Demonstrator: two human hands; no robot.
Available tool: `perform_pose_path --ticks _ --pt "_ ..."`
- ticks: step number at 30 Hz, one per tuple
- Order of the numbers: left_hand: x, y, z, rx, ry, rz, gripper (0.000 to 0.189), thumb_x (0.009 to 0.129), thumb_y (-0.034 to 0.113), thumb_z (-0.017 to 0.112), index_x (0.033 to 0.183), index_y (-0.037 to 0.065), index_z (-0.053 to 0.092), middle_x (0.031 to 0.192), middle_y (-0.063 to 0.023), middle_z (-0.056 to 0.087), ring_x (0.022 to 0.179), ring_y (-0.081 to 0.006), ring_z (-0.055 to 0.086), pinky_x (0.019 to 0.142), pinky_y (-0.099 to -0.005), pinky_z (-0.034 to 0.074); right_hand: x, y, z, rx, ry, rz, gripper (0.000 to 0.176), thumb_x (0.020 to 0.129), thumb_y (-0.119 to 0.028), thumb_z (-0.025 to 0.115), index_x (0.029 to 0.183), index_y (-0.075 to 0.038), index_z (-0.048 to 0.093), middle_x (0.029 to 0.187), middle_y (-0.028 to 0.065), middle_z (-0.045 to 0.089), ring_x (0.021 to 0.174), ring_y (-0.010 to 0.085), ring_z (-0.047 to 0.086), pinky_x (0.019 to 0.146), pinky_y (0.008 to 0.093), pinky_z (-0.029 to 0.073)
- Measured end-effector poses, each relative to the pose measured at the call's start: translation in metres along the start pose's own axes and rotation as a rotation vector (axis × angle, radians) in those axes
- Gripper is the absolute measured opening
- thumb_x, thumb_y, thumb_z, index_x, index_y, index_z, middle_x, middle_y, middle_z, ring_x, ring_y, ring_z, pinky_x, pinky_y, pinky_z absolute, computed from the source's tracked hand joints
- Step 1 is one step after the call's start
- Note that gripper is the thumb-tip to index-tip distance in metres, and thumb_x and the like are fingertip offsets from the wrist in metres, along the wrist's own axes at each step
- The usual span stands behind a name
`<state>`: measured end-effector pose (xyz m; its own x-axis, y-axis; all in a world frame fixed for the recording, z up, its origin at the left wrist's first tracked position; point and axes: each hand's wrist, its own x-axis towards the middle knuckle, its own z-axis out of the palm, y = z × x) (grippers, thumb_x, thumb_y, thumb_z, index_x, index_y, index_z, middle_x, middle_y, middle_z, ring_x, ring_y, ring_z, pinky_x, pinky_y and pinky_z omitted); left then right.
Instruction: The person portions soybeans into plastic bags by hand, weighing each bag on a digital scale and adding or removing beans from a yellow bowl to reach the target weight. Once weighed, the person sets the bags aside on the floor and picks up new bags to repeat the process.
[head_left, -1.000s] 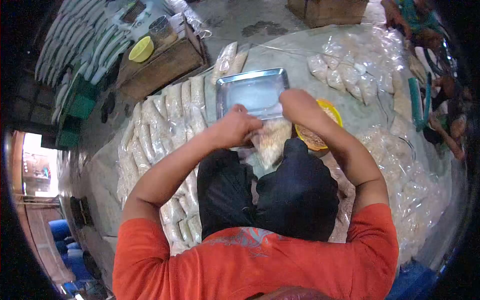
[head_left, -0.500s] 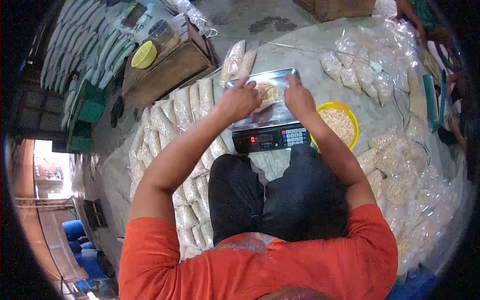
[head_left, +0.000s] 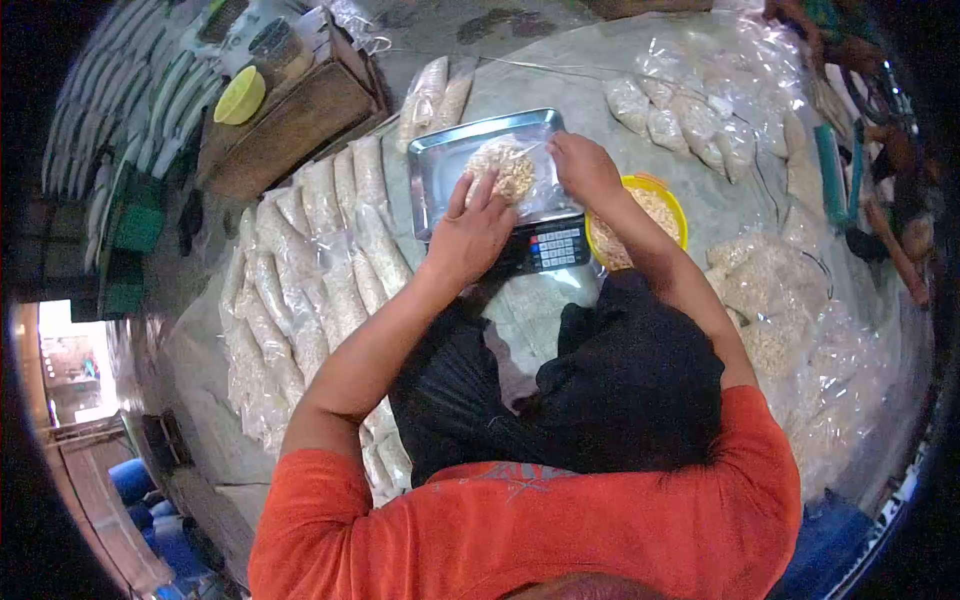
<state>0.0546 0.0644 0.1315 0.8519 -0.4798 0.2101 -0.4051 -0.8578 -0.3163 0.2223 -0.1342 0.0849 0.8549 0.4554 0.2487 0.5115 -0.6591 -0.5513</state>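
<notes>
A clear plastic bag (head_left: 515,178) partly filled with pale, flaky pieces lies on the metal pan (head_left: 430,165) of a digital scale. My left hand (head_left: 478,222) rests on the near left side of this bag, its fingers stretched out and slightly apart. At the pan's right side, my right hand (head_left: 588,172) is closed, with fingertips pinched at what looks like the bag's loose plastic end. The scale's keypad (head_left: 556,249) shows below the pan, while its display is hidden or unreadable near my left wrist.
Right of the scale stands a yellow tub (head_left: 683,215) of pale flakes. Filled bags (head_left: 325,200) lie in rows on the left; more bags (head_left: 690,125) lie at the far right. A wooden box (head_left: 290,125) carries a yellow bowl (head_left: 240,96). Another person's arm (head_left: 895,250) shows at right.
My left hand has moved from the bag's far left side to its near side, now flat on it. My right hand stays by the pan's right edge. The view has shifted.
</notes>
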Motion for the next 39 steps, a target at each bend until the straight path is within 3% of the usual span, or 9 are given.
perform_pose_path --ticks 5,7,9,10,11,14,23,27,39 --pt "-0.008 0.057 -0.016 -0.354 0.222 -0.361 0.027 0.089 0.026 0.073 0.115 0.020 0.072 0.128 -0.0051 0.066 0.143 -0.0294 0.048 0.120 -0.0563 0.022 -0.083 0.007 -0.037 0.066 -0.109 0.182 0.035 0.096 -0.037 0.068 0.105 -0.003 0.069 0.104 0.0240 0.072 0.097 0.0454 0.069 0.085 0.0564 0.054" --pt "-0.017 0.094 -0.004 -0.668 0.268 -0.449 0.027 0.085 0.027 0.080 0.107 0.015 0.070 0.112 -0.0077 0.066 0.114 -0.0325 0.059 0.107 -0.0528 0.034 -0.138 0.029 -0.030 -0.070 -0.137 0.108 0.034 0.094 -0.034 0.074 0.109 -0.004 0.068 0.097 0.0228 0.068 0.094 0.0446 0.067 0.084 0.0534 0.053" --pt "-0.035 0.132 0.032 -1.042 0.176 -0.365 0.021 0.088 0.026 0.079 0.095 0.011 0.067 0.094 -0.0122 0.066 0.095 -0.0374 0.063 0.091 -0.0518 0.045 -0.173 0.039 -0.020 -0.092 -0.147 0.112 0.030 0.093 -0.030 0.074 0.106 -0.004 0.067 0.096 0.0214 0.067 0.094 0.0437 0.067 0.082 0.0529 0.053" --pt "-0.043 0.147 0.058 -1.337 -0.173 -0.388 0.027 0.093 0.035 0.078 0.093 0.009 0.068 0.090 -0.0144 0.068 0.088 -0.0380 0.066 0.083 -0.0505 0.051 -0.184 0.041 -0.016 -0.108 -0.146 0.108 0.026 0.092 -0.027 0.074 0.104 -0.004 0.067 0.094 0.0200 0.066 0.094 0.0428 0.066 0.080 0.0523 0.052" --pt "-0.050 0.150 0.075 -1.350 -0.174 -0.406 0.027 0.093 0.035 0.078 0.093 0.009 0.068 0.090 -0.0144 0.068 0.088 -0.0380 0.066 0.083 -0.0505 0.051 -0.193 0.039 -0.011 -0.111 -0.168 0.104 0.026 0.092 -0.027 0.074 0.104 -0.004 0.067 0.094 0.0200 0.066 0.094 0.0428 0.066 0.080 0.0523 0.052" --pt "-0.046 0.135 0.106 -1.180 -0.961 0.101 0.052 0.099 0.060 0.065 0.093 0.008 0.069 0.092 -0.0159 0.073 0.090 -0.0360 0.070 0.081 -0.0502 0.053 -0.203 0.030 0.002 -0.102 -0.035 -0.021 0.018 0.090 -0.019 0.073 0.100 -0.004 0.066 0.095 0.0180 0.066 0.095 0.0413 0.065 0.080 0.0503 0.053" --pt "-0.039 0.152 0.131 -1.261 -0.989 0.055 0.064 0.100 0.069 0.057 0.106 0.007 0.068 0.103 -0.0224 0.073 0.100 -0.0418 0.070 0.087 -0.0539 0.053 -0.181 0.052 -0.032 -0.003 -0.309 0.149 0.022 0.097 -0.021 0.068 0.111 -0.004 0.071 0.108 0.0202 0.069 0.104 0.0406 0.066 0.090 0.0452 0.054" --pt "-0.029 0.143 0.116 -1.256 -1.128 -0.022 0.062 0.101 0.065 0.057 0.113 0.006 0.069 0.104 -0.0223 0.074 0.102 -0.0426 0.071 0.088 -0.0553 0.054 -0.141 0.024 -0.062 0.038 0.035 0.208 0.029 0.100 -0.028 0.068 0.115 -0.004 0.072 0.112 0.0180 0.071 0.109 0.0387 0.068 0.096 0.0434 0.053" --pt "-0.021 0.145 0.116 -1.252 -1.051 -0.052 0.062 0.102 0.059 0.057 0.107 -0.002 0.070 0.109 -0.0257 0.074 0.105 -0.0453 0.070 0.093 -0.0548 0.054 -0.160 0.093 -0.020 -0.247 -0.221 0.140 0.036 0.092 -0.019 0.072 0.126 -0.005 0.069 0.119 0.0210 0.065 0.112 0.0416 0.063 0.097 0.0489 0.051"
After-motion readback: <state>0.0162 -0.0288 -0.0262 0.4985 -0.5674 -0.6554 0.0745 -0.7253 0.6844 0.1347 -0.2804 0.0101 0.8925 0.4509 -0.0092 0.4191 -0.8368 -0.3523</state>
